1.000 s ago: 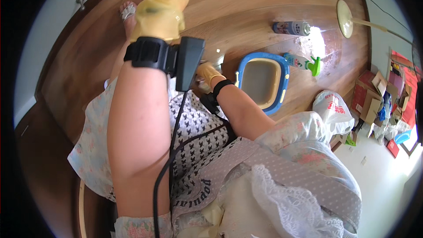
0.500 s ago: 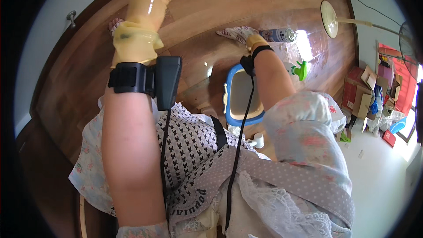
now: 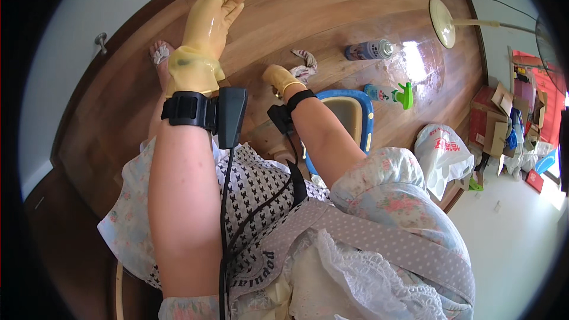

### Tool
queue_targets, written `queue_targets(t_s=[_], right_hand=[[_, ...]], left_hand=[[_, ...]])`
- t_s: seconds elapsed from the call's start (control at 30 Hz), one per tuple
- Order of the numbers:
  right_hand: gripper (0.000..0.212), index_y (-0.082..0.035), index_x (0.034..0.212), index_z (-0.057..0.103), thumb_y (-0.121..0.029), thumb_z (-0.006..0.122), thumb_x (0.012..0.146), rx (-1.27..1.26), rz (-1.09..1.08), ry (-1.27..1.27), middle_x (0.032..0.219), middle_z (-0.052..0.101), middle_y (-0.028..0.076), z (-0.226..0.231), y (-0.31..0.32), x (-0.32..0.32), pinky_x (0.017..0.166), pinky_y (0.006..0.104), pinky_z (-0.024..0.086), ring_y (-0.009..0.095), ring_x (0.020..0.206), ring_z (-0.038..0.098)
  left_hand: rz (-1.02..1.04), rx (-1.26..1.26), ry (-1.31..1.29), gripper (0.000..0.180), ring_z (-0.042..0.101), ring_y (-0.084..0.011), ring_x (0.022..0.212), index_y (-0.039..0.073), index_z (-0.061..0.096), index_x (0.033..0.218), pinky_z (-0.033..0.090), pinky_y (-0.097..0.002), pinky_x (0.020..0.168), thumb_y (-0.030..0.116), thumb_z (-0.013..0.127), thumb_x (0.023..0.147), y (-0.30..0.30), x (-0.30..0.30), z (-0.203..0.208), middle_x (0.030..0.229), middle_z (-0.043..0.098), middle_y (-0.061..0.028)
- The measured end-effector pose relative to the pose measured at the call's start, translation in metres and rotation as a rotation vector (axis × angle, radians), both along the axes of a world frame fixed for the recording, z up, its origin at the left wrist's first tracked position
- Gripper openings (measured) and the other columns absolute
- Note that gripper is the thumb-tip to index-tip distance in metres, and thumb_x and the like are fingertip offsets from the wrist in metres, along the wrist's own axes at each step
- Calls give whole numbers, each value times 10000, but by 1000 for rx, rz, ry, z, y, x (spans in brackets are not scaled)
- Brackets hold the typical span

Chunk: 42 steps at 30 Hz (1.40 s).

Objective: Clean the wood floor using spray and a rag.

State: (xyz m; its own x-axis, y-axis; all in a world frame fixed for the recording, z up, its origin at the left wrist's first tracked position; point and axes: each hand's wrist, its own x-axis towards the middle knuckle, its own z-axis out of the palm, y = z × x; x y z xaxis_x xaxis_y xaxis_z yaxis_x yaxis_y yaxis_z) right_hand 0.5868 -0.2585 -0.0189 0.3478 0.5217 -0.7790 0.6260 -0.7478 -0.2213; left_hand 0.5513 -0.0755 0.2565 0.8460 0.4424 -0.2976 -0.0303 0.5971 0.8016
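My left hand (image 3: 210, 24), in a yellow rubber glove, is raised above the wooden floor with its fingers stretched out and nothing in them. My right hand (image 3: 280, 78), gloved the same way, is low over the floor and closed. A patterned, reddish-and-white cloth (image 3: 306, 66) trails from it to the right, crumpled on the boards; the fingertips are hidden. Just right of that wrist stands a blue basin (image 3: 366, 106) with a cream inside, partly covered by my forearm. Farther right lie an aerosol can (image 3: 368, 50) and a spray bottle with a green trigger (image 3: 388, 92).
Wet, shiny patches mark the wooden floor (image 3: 424, 62) around the bottles. A fan's round base (image 3: 442, 24) stands at the far right. A white plastic bag (image 3: 441, 154) and cardboard boxes (image 3: 489, 118) are on the right. A foot (image 3: 160, 52) shows beside my left wrist.
My right hand has swept left, away from the aerosol can, and the cloth now trails on its right side. My left hand stays open, slightly lower in the picture.
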Motion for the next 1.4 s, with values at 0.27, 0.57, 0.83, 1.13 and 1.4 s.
queue_targets(t_s=[0.27, 0.57, 0.83, 1.13, 1.4], right_hand=[[459, -62, 1093, 579, -324, 609, 717, 391, -483, -149, 1015, 610, 154, 194, -25, 44, 805, 340, 456, 284, 932, 586], [666, -48, 1247, 436, -258, 677, 662, 420, -702, -629, 1145, 540, 195, 344, -151, 98, 885, 343, 418, 298, 1058, 527], [849, -173, 1356, 274, -152, 698, 621, 262, -655, -598, 1366, 337, 97, 273, -138, 120, 927, 361, 409, 287, 1157, 445], [841, -196, 1310, 356, -167, 732, 559, 148, -663, -581, 1354, 347, 91, 206, -129, 124, 892, 379, 438, 317, 1124, 468], [274, -136, 982, 655, -192, 633, 714, -168, -656, -590, 1056, 613, 100, 203, -128, 141, 772, 424, 485, 290, 1001, 575]], left_hand=[[42, -73, 54, 318, 487, -186, 1075, 45, 489, 1175, 384, -302, 938, 204, 457, 901, -4, 3, 21, 1142, 524, -91], [-89, -80, -7, 266, 572, -130, 886, 107, 552, 1070, 452, -252, 757, 236, 574, 839, -27, 16, 46, 1015, 597, -40], [-235, -21, 27, 237, 564, -102, 826, 129, 553, 1030, 415, -248, 758, 269, 573, 839, -48, 19, 51, 945, 607, -28], [-163, -91, 26, 315, 551, -155, 926, 82, 531, 1108, 439, -277, 817, 246, 566, 842, -36, 35, 53, 1031, 575, -65], [-108, -140, 7, 316, 482, -183, 1052, 46, 493, 1158, 383, -313, 932, 198, 504, 881, -13, 44, 41, 1112, 523, -78]])
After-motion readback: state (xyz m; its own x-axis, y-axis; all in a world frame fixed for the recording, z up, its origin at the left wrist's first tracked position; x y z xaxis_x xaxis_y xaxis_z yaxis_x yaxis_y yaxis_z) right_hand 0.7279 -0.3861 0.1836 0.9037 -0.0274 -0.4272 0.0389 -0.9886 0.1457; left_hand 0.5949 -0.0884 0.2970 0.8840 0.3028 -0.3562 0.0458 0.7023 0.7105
